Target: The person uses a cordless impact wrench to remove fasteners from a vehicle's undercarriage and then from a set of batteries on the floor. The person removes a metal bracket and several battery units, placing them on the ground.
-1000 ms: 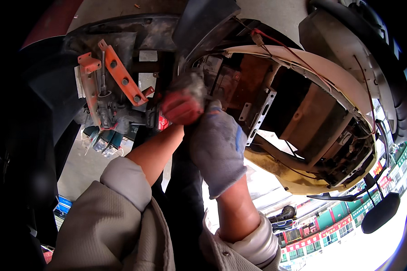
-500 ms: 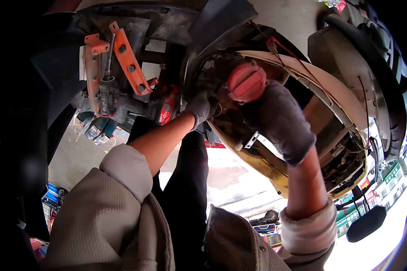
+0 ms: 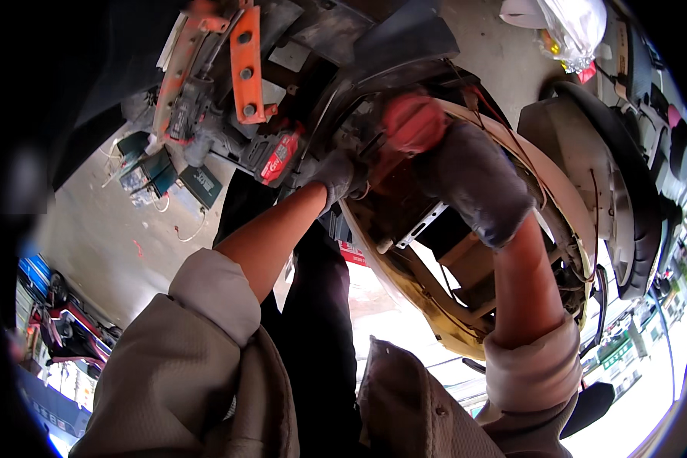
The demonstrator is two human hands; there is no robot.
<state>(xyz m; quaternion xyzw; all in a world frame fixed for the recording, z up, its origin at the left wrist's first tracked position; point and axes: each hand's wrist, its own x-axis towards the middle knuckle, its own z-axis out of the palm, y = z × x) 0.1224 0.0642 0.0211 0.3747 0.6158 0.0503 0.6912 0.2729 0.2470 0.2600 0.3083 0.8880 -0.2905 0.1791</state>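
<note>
A: Nearest the camera, what shows?

B: Two beige sleeves pushed up the forearms, both reaching toward the curved yellowish body panel (image 3: 404, 294) of a vehicle shell.

A: And the left hand?

B: The left hand (image 3: 336, 177), in a grey glove, sits at the panel's upper left edge. Its fingers are curled in against the edge; what they pinch, I cannot tell.

A: The right hand?

B: The right hand (image 3: 450, 156), in a grey glove with red tips, is inside the panel's opening, just right of the left hand. Its fingers (image 3: 414, 122) are bunched together, pressed on parts within; whether they hold anything is hidden.

A: Beyond the panel?

B: A red and black power tool (image 3: 276, 156) lies just left of it, orange metal brackets (image 3: 246, 65) farther left and beyond, and a wheel cover (image 3: 588, 164) stands to its right.
</note>
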